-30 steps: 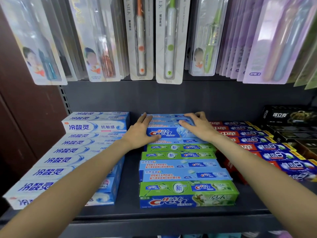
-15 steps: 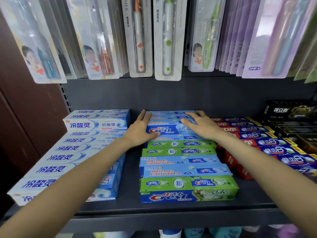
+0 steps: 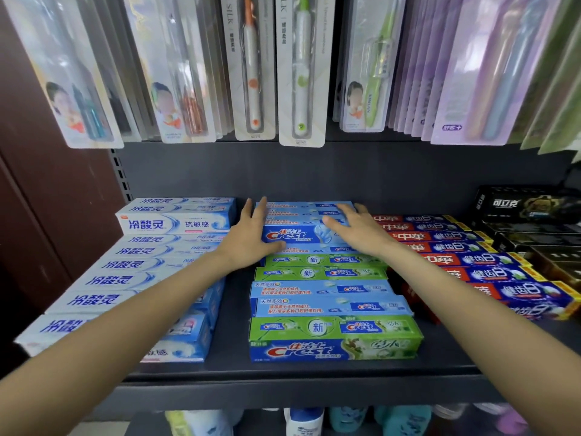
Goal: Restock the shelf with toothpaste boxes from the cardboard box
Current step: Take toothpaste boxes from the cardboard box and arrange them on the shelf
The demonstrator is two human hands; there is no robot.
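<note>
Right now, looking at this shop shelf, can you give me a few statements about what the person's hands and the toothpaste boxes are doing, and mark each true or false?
1. Both hands rest on the blue Crest boxes stacked at the back of the middle row. True.
2. The left hand is lifting a green box off the shelf. False: it lies flat against the blue stack's left end, lifting nothing.
3. The right hand rests with straight fingers on top of the blue stack. True.
4. The red toothpaste boxes sit left of the Crest row. False: they sit on its right.
5. The toothbrush packs lie flat on the shelf. False: they hang above it.
</note>
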